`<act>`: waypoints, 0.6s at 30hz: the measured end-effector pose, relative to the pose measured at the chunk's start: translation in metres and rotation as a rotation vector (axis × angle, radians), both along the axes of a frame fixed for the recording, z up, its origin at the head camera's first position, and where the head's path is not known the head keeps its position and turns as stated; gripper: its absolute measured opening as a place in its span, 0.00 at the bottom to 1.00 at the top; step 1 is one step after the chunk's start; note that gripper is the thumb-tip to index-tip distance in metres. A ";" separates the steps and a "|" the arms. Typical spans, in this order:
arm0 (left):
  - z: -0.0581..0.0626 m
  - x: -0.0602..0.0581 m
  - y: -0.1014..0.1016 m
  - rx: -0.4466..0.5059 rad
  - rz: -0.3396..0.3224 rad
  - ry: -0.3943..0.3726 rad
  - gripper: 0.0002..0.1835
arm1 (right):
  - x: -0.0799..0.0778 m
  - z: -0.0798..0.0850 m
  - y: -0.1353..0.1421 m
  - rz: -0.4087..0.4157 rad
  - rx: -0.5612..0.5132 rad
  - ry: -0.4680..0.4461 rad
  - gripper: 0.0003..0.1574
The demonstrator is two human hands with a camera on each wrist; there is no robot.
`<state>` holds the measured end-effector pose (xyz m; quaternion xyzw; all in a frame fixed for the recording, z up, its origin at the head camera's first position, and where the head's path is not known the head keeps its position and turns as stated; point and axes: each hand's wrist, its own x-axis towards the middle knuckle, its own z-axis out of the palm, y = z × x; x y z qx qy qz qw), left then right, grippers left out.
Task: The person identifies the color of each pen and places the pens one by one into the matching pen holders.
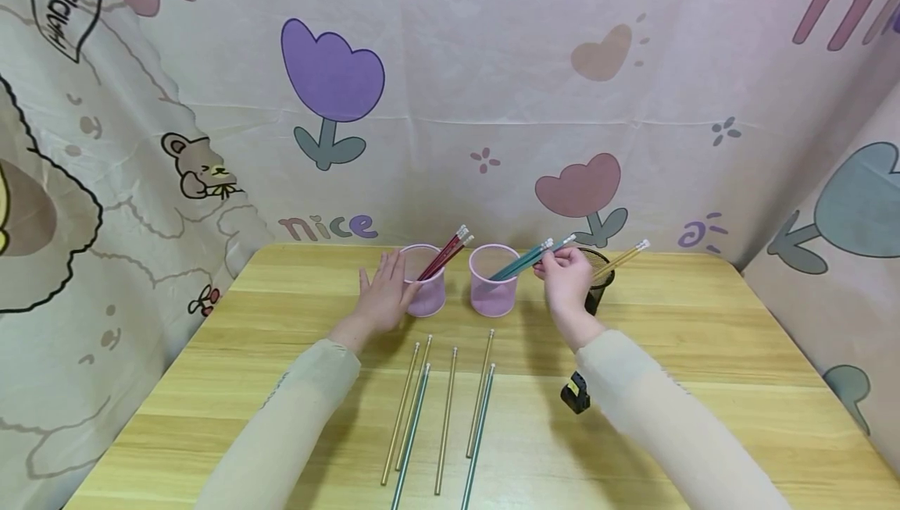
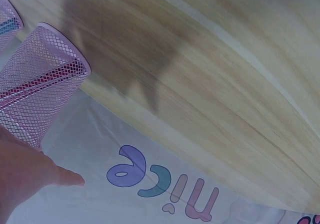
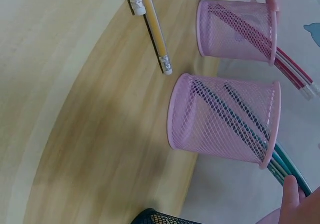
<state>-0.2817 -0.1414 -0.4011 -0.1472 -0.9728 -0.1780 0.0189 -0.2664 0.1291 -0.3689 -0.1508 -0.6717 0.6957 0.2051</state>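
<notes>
My left hand (image 1: 382, 295), fingers straight, rests against the left pink mesh pencil cup (image 1: 426, 301), in which red pencils (image 1: 444, 256) lean to the right. Beside it stands a second pink mesh cup (image 1: 492, 299) with several teal pencils (image 1: 522, 262) slanting out over its right rim. My right hand (image 1: 568, 283) pinches a teal pencil (image 3: 298, 179) near its eraser end, while the lower part sits inside that cup. In the left wrist view the left hand (image 2: 30, 176) shows at the cup's open end.
Behind the right hand is a black mesh cup (image 1: 600, 287) holding yellow pencils (image 1: 622, 258). Several gold pencils (image 1: 446, 424) and two teal ones lie on the wooden table (image 1: 281, 338) in front. A small black object (image 1: 576, 394) lies by the right sleeve. A printed cloth hangs behind.
</notes>
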 end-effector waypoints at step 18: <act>0.000 -0.001 -0.001 0.003 -0.001 -0.008 0.38 | 0.023 -0.005 0.022 0.151 0.284 -0.111 0.14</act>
